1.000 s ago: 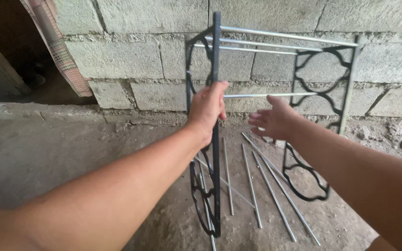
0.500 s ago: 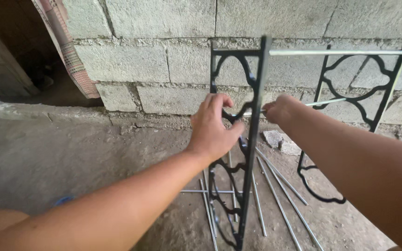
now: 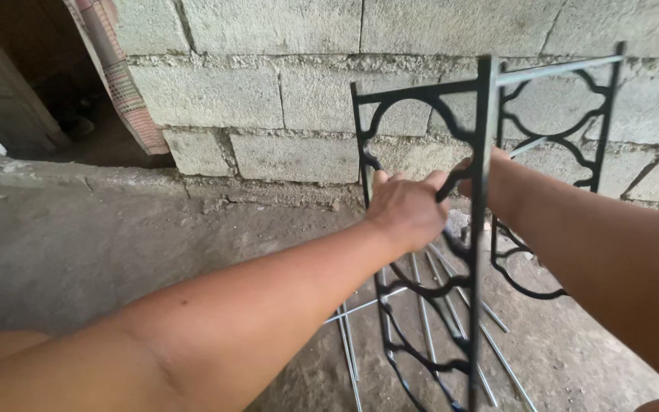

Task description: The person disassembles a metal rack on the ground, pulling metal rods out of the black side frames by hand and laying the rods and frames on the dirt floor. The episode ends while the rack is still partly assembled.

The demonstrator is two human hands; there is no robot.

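Note:
A black metal rack side panel (image 3: 484,229) with curved ornamental bars stands upright on the concrete floor in front of me. My left hand (image 3: 409,210) grips one of its curved bars near the middle. My right hand (image 3: 476,179) reaches through behind the front upright and is mostly hidden by it, touching the frame. A second matching black panel (image 3: 600,130) stands further back, joined by a thin silver rod (image 3: 558,70) at the top.
Several loose silver rods (image 3: 429,320) lie on the floor under the panels. A grey block wall (image 3: 284,99) rises close behind. A dark doorway with a patterned cloth (image 3: 120,84) opens at the upper left.
The rack has turned so its near panel faces me more openly. My left hand has closed on a curved bar, and my right hand has slipped behind the upright.

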